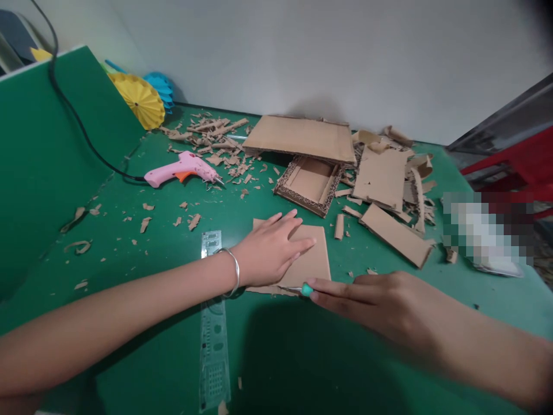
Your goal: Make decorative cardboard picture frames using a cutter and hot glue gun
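Note:
My left hand (270, 248) lies flat, fingers spread, on a piece of cardboard (317, 253) and presses it against the green table. A bangle circles that wrist. My right hand (380, 302) grips a small craft knife (307, 289) by its teal handle; most of the handle is hidden by the fingers. Its thin metal blade touches the cardboard's near edge, where a narrow, ragged strip (270, 290) runs along the side. Beneath my left wrist passes a clear plastic ruler (215, 351) with cut-out shapes.
A pink glue gun (184, 170) with a black cord rests at the left. Behind the cardboard sit a shallow cardboard box (313, 181) and a large panel (302, 138). Cardboard scraps (224, 144) litter the back. Paper fans (137, 102) lean at the back left. A blurred item (488, 236) lies right.

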Demonstrator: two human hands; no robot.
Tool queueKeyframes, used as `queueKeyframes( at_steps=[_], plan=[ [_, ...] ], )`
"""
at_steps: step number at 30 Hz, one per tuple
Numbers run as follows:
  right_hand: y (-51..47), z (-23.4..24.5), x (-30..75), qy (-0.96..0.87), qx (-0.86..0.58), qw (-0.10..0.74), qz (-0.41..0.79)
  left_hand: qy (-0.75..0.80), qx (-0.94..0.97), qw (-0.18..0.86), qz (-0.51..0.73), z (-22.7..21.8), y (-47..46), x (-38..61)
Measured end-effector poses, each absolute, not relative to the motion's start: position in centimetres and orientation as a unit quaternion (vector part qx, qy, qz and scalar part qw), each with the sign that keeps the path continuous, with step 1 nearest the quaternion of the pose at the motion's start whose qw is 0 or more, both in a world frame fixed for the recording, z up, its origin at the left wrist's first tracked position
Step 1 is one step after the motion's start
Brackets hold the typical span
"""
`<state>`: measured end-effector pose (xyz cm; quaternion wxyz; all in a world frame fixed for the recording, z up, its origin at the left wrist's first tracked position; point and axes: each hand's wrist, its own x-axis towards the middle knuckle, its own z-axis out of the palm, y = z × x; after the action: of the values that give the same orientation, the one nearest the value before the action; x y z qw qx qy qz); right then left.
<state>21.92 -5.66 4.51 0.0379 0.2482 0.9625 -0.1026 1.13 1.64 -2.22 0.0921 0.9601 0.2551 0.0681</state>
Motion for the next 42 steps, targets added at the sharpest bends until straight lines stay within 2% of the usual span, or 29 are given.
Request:
queueKeyframes(
  at_steps=[14,22,28,32,37,39,42],
  plan=[
    [-5.2,4.2,21.7,0.971,0.221,0.022,-0.086,0.237,0.964,0.096,0.075,-2.5,2.4,1.1],
    [-5.4,4.2,20.0,0.977,0.199,0.081,-0.008,0.250,0.960,0.100,0.071,-2.4,2.3,1.5],
    [-5.4,4.3,23.2,0.976,0.195,0.093,-0.036,0.223,0.970,0.088,0.038,-2.1,2.7,1.4],
    [-7.0,3.6,28.7,0.950,0.296,0.070,-0.075,0.221,0.970,0.100,0.023,-2.1,2.9,1.4],
    [-7.9,3.6,31.3,0.916,0.354,0.042,-0.185,0.230,0.963,0.140,-0.009,-1.6,2.6,1.0],
    [-7.6,3.9,31.1,0.907,0.386,0.019,-0.166,0.233,0.961,0.150,-0.024,-1.1,2.1,0.8],
    [-7.0,4.0,30.2,0.894,0.445,-0.013,-0.055,0.261,0.956,0.134,-0.021,0.0,1.2,0.6]
  ],
)
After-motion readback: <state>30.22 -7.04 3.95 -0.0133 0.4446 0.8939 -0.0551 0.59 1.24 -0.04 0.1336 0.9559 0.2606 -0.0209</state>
